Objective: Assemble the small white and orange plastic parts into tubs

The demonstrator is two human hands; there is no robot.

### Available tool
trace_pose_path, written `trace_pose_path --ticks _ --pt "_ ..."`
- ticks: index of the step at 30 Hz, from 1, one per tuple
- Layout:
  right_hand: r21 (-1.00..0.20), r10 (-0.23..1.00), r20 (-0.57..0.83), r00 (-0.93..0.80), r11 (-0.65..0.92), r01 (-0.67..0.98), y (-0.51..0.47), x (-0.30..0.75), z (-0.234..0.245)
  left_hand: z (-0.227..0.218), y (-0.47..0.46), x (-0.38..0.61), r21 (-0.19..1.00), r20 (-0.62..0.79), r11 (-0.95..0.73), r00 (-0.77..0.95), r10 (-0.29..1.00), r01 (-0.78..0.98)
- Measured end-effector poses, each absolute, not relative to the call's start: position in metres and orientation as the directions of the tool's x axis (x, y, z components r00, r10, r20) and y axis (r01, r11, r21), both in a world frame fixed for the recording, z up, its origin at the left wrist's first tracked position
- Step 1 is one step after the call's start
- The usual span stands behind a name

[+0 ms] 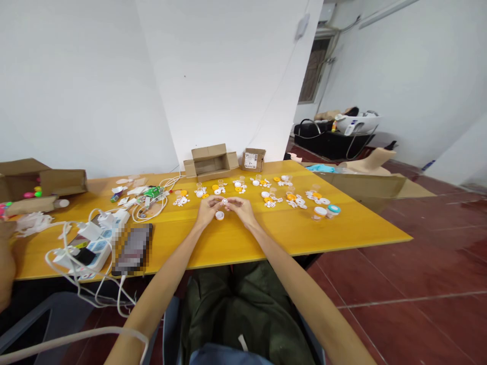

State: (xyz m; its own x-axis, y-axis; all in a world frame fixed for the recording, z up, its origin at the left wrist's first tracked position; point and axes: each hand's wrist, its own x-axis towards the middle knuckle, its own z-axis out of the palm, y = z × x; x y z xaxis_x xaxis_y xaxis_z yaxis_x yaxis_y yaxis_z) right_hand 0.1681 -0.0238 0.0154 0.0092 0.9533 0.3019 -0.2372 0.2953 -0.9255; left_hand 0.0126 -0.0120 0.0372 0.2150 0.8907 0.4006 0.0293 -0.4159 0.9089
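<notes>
Both hands meet over the yellow table around a small white part [224,202], too small to name. My left hand [207,209] pinches it from the left, and my right hand [240,210] pinches it from the right. Just below them a small round white piece, like a cap or cup [219,216], rests on the table. Beyond the hands lie several piles of small white parts, with yellow discs [215,187] and clear cups among them. A clear jar with a white lid [320,211] stands to the right, beside one with a teal lid [334,209].
An open cardboard box [211,165] and a smaller box [253,160] stand at the wall. To the left are a power strip [102,243] with tangled white cables and a phone [133,248]. Another person's arm [5,263] shows at the left edge.
</notes>
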Motion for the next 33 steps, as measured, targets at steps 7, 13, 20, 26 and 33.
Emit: trace_pose_path --ticks 7,13,20,26,33 --pt "-0.931 0.955 0.296 0.024 0.294 -0.216 -0.024 0.1675 0.0147 0.0339 -0.0108 0.0129 0.89 0.44 -0.455 0.203 0.875 0.029" --pt "-0.942 0.956 0.294 0.02 0.293 -0.162 -0.022 0.1682 0.0142 0.0328 -0.0096 0.012 0.873 0.469 -0.487 0.225 0.854 0.028" --pt "-0.94 0.954 0.298 0.032 0.299 -0.163 -0.0213 0.1671 0.0129 0.0325 -0.0092 0.0124 0.882 0.455 -0.47 0.214 0.864 0.026" --pt "-0.936 0.951 0.307 0.032 0.308 -0.171 -0.022 0.1667 0.0134 0.0357 -0.0114 0.014 0.89 0.445 -0.455 0.179 0.877 0.016" --pt "-0.94 0.952 0.305 0.023 0.305 -0.151 -0.0228 0.1683 0.0147 0.0363 -0.0122 0.0146 0.903 0.421 -0.43 0.169 0.891 0.013"
